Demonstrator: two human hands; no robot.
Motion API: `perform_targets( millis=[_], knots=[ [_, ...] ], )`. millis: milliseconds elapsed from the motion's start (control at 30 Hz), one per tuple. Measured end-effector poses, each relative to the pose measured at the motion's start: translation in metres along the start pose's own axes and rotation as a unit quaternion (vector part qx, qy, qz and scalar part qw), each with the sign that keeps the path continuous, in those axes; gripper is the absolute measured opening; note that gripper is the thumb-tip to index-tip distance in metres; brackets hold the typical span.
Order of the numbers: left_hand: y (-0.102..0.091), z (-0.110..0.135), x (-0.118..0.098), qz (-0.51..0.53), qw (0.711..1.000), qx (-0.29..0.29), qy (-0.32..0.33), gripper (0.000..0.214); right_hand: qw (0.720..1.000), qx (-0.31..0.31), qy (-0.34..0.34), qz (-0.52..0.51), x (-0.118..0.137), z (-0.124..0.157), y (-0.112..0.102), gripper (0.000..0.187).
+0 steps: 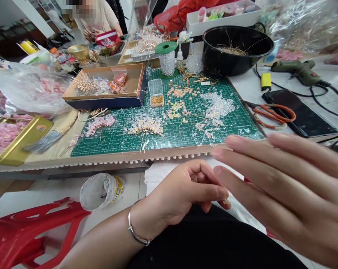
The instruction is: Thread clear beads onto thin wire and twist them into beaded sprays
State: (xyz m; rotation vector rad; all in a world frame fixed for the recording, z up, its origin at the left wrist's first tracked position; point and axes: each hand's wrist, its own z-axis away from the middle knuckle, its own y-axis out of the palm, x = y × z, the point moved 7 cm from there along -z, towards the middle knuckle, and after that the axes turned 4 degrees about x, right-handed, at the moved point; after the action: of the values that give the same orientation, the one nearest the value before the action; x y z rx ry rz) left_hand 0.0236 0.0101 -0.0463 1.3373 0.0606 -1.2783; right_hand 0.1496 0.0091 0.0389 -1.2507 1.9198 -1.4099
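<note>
My left hand [182,194] rests over my lap below the table edge, thumb and fingers pinched together on something too small to make out; a silver bangle [135,231] circles the wrist. My right hand [281,186] is raised close to the camera, fingers stretched out flat and pointing left, holding nothing. Its fingertips come close to the left hand's pinch. On the green cutting mat [130,138] lie a beaded hair ornament [145,127], loose clear beads [216,106] and small pink and yellow flower pieces [177,108].
Orange scissors [272,114], a phone [300,114] and a glue gun [297,71] lie right of the mat. A black bowl [236,46], a wire spool [166,56] and a cardboard tray [107,84] stand behind. A red stool [26,231] and plastic cup [102,190] are lower left. Another person sits at the far end.
</note>
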Motion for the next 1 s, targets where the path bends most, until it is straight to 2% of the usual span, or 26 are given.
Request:
perform_targets(
  millis=[33, 133, 333, 400, 533, 633, 700, 800, 900, 1000],
  knots=[
    [-0.001, 0.000, 0.000, 0.003, 1.000, -0.004, 0.004, 0.031, 0.999, 0.025, -0.044, 0.001, 0.008, -0.005, 0.005, 0.029],
    [-0.003, 0.002, 0.000, 0.013, 1.000, -0.024, 0.008, 0.035, 0.995, 0.082, -0.059, -0.029, 0.008, -0.016, 0.019, 0.026],
    [0.002, 0.001, 0.003, 0.009, 1.000, -0.009, -0.001, 0.034, 0.998, 0.015, -0.057, 0.001, 0.009, -0.014, 0.021, 0.020],
    [0.003, 0.000, 0.004, 0.002, 1.000, -0.002, -0.007, 0.036, 1.000, 0.003, -0.029, -0.010, 0.008, -0.012, 0.024, 0.022],
    [0.000, 0.002, 0.001, -0.022, 0.999, -0.029, 0.012, 0.036, 0.996, -0.022, 0.077, -0.029, -0.007, -0.004, 0.026, 0.018],
    [-0.004, 0.005, -0.009, -0.059, 0.995, -0.065, 0.052, 0.032, 0.990, 0.005, 0.140, -0.015, -0.018, 0.003, 0.025, 0.011],
    [-0.006, 0.006, -0.012, -0.081, 0.992, -0.082, 0.057, 0.030, 0.988, 0.031, 0.149, 0.000, -0.018, 0.005, 0.023, 0.015],
    [0.000, 0.008, -0.010, -0.138, 0.988, -0.060, 0.023, 0.025, 0.990, 0.026, 0.140, -0.019, -0.015, 0.008, 0.017, 0.019],
    [0.005, 0.012, -0.017, -0.243, 0.968, -0.050, 0.033, 0.017, 0.982, 0.028, 0.179, -0.044, -0.022, 0.018, 0.017, 0.023],
    [0.004, 0.018, -0.032, -0.377, 0.918, -0.096, 0.078, 0.011, 0.981, 0.042, 0.185, -0.032, -0.026, 0.024, 0.020, 0.025]
  ],
)
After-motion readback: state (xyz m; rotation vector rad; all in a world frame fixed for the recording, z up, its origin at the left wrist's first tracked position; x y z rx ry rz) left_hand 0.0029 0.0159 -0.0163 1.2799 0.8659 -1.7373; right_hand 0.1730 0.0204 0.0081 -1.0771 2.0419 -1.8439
